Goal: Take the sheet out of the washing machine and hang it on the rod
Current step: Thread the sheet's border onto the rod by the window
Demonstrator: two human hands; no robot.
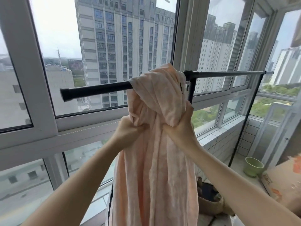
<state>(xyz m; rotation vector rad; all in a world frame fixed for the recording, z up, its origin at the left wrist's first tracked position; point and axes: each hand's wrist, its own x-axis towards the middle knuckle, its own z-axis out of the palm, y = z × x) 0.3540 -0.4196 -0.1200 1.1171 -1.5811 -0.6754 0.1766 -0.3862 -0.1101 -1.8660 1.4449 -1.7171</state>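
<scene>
Hanging bunched over the black rod (97,90), the peach sheet (154,160) draped down in a long crumpled fall toward the bottom edge of the view. The sheet sat near the rod's middle, just left of the joint where an upright post met it; the rod's capped left end stuck out bare. Left hand (128,129) pinched a fold of the sheet below the rod, fingers curled into the cloth. Right hand (180,123) gripped a thick wad of the sheet from underneath, thumb up along its right side. Both hands were close together, the sheet between them. Behind the rod were big white-framed windows (47,88) with tall buildings outside. A green pot (253,167) stood on the tiled sill (216,132) at the right.
</scene>
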